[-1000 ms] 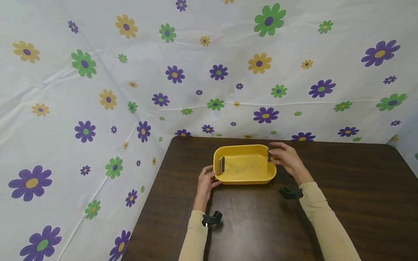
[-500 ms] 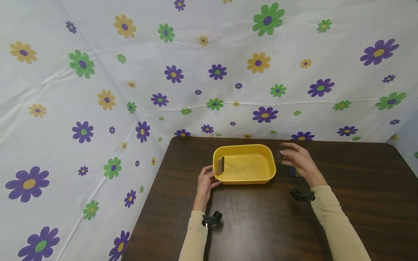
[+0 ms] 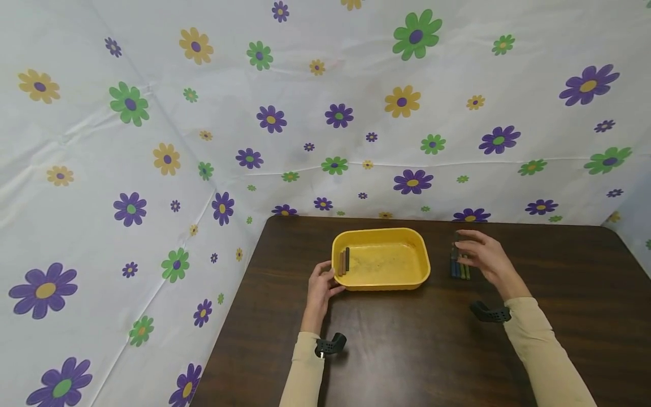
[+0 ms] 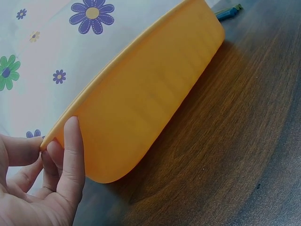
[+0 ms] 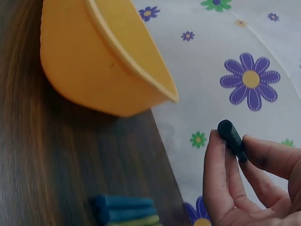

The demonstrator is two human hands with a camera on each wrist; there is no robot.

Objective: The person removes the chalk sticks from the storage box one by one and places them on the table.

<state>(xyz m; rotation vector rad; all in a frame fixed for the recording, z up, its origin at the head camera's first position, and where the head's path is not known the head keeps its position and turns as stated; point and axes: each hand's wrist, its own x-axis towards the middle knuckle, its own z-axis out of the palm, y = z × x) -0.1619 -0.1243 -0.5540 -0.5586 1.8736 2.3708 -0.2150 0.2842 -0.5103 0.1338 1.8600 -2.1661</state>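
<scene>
Right fingers (image 5: 216, 172) pinch dark stick (image 5: 231, 138) between them.

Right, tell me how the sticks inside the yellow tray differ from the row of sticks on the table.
Colour: the tray sticks are brown and dark, while the table sticks show blue and yellow-green.
Place: the tray sticks lie at the left end inside the yellow tray; the table sticks lie outside, off its right end.
Both are groups of slim sticks lying side by side.
</scene>
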